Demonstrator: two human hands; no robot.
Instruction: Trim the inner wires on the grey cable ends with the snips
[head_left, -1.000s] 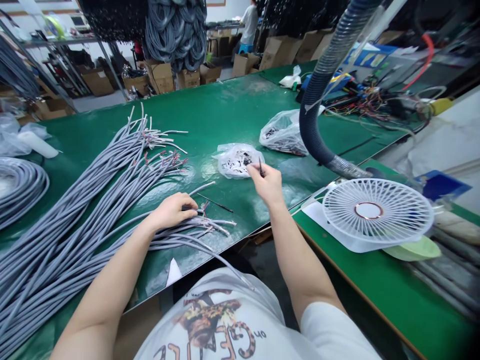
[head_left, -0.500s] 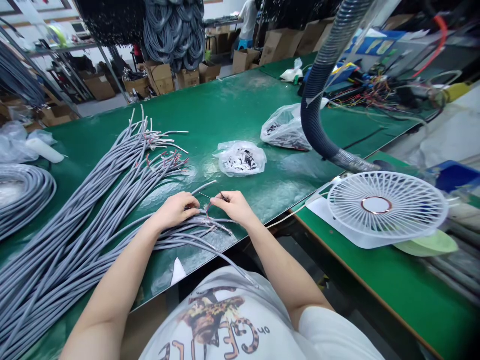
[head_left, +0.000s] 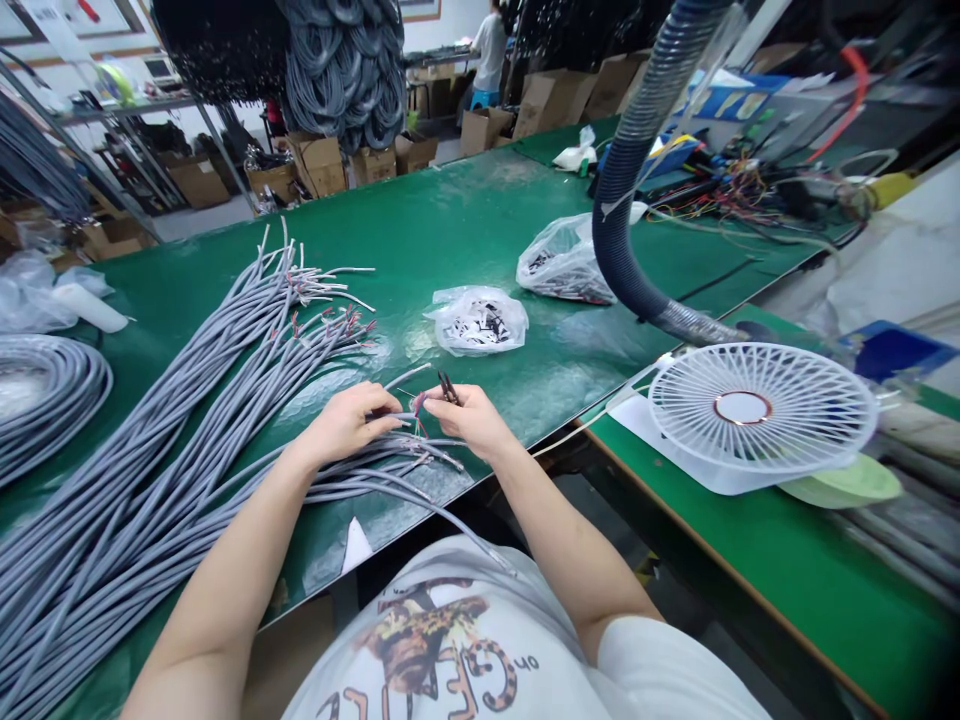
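Note:
My left hand [head_left: 354, 420] is closed around the end of a grey cable [head_left: 397, 418]. Thin colored wires [head_left: 418, 410], some red, fan out of that cable end. Close by on the right, my right hand [head_left: 471, 420] has its thumb and finger at these wires. It also grips dark tweezers [head_left: 448, 388], whose two tips stick up above the fingers. Below both hands lie more grey cables [head_left: 360, 480] with stripped ends, some reaching over the table edge. A larger bundle of grey cables [head_left: 187, 400] spreads to the left.
On the green table [head_left: 420, 225] sit a small plastic bag of black and white pieces [head_left: 480, 322] and a bigger bag [head_left: 566, 262]. A ribbed hose [head_left: 621, 200] curves down at the right, near a white fan [head_left: 757, 410]. Coiled cable [head_left: 45, 400] lies far left.
The tweezers have swung upright in my right hand, their tips now pointing up and away from the wires. My right fingers have closed in on the wires. The left hand stays nearly still.

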